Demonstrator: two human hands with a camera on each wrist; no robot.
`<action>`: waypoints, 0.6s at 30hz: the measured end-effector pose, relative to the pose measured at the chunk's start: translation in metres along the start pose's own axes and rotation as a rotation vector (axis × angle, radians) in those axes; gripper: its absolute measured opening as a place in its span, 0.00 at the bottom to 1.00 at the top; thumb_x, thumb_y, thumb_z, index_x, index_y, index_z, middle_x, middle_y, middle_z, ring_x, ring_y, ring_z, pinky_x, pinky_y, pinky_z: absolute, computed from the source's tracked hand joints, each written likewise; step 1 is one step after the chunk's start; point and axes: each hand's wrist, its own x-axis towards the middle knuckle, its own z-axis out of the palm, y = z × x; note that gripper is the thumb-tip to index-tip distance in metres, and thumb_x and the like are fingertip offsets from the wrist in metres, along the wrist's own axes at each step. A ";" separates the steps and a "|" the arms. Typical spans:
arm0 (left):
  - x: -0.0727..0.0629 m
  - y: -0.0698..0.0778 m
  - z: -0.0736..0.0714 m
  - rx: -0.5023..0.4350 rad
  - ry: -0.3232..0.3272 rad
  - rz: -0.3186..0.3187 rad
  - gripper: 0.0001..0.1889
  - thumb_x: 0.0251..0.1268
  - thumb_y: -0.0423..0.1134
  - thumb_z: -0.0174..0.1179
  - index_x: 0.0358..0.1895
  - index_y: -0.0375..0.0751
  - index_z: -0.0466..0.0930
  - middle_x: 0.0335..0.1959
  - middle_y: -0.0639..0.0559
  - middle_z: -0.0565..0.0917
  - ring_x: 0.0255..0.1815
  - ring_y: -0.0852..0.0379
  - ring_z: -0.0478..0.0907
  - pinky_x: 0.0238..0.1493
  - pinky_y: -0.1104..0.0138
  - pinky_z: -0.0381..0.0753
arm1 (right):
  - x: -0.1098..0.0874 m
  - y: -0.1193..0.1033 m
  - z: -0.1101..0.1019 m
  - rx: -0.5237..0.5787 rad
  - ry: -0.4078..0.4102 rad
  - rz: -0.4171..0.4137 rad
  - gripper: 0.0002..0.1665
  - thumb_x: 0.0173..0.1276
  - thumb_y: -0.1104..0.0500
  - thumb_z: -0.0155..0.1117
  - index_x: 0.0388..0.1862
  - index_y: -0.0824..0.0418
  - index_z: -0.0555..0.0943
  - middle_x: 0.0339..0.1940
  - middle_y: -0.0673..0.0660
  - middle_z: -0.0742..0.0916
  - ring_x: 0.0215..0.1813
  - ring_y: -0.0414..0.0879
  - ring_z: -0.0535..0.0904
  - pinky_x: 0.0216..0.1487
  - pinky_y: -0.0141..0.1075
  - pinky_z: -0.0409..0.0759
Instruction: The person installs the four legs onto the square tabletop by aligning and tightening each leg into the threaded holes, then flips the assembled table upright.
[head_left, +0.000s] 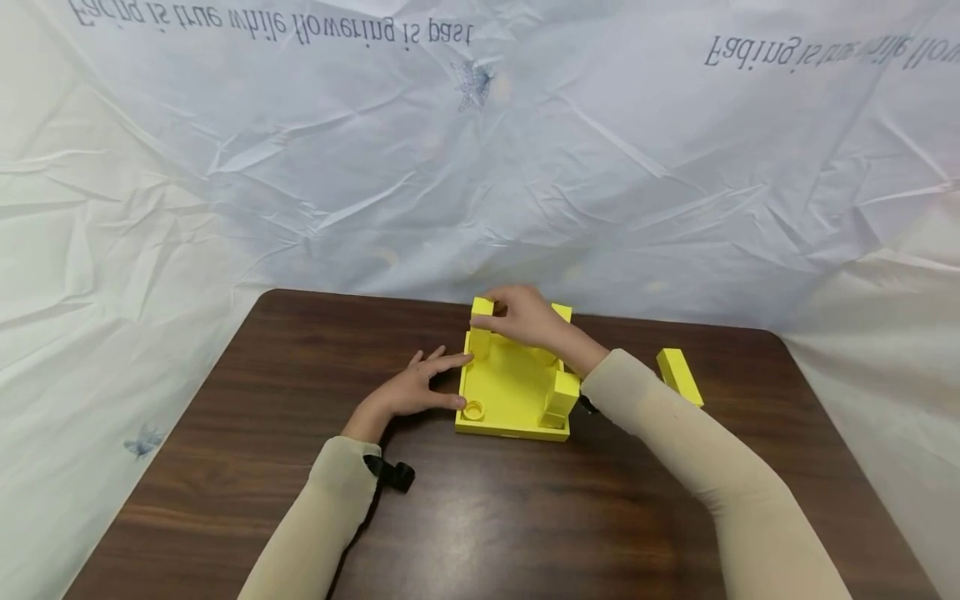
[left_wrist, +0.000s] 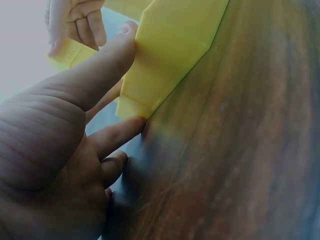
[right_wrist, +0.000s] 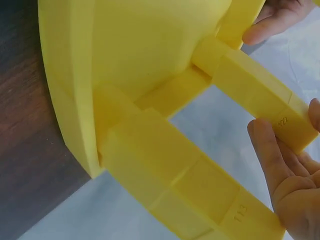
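A yellow square panel with a raised rim lies on the table, several square legs standing at its corners. My right hand pinches the top of the far-left leg between thumb and fingers; the number 122 shows on it in the right wrist view. Fairly straight, the thumb and index finger of my left hand touch the panel's left side. At the near-right corner is another leg, marked 113 in the right wrist view. The far-right leg is partly hidden by my right hand. A round socket shows at the near-left corner.
One loose yellow leg lies on the dark wooden table, to the right of the panel. Behind the table and at its sides hangs a pale printed sheet. A black strap sits at the left wrist.
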 end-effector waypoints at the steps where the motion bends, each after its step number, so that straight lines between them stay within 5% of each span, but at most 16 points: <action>1: 0.000 0.000 0.000 0.001 0.000 0.003 0.42 0.70 0.50 0.72 0.84 0.50 0.63 0.84 0.48 0.62 0.88 0.39 0.38 0.82 0.40 0.23 | 0.000 -0.001 -0.001 -0.018 -0.001 -0.003 0.31 0.77 0.46 0.69 0.69 0.65 0.82 0.32 0.54 0.86 0.24 0.46 0.76 0.31 0.40 0.77; 9: 0.000 -0.001 0.001 -0.004 0.002 0.002 0.43 0.69 0.50 0.73 0.84 0.50 0.64 0.84 0.47 0.62 0.88 0.39 0.38 0.81 0.39 0.23 | 0.001 -0.007 -0.001 -0.080 -0.004 0.001 0.26 0.77 0.46 0.70 0.63 0.62 0.86 0.20 0.51 0.81 0.18 0.44 0.73 0.27 0.38 0.75; 13: -0.001 0.001 0.001 -0.007 0.006 -0.009 0.43 0.68 0.50 0.74 0.83 0.50 0.64 0.84 0.47 0.62 0.88 0.39 0.38 0.82 0.40 0.23 | 0.001 -0.008 0.000 -0.085 0.022 -0.004 0.19 0.77 0.45 0.70 0.44 0.60 0.89 0.14 0.51 0.76 0.15 0.43 0.68 0.23 0.36 0.70; 18: 0.000 0.001 0.001 -0.010 0.014 -0.033 0.43 0.67 0.51 0.74 0.83 0.51 0.65 0.84 0.47 0.62 0.88 0.38 0.38 0.81 0.38 0.25 | 0.002 -0.009 0.003 -0.093 0.063 0.005 0.21 0.76 0.45 0.71 0.25 0.55 0.81 0.11 0.50 0.71 0.13 0.42 0.64 0.20 0.34 0.64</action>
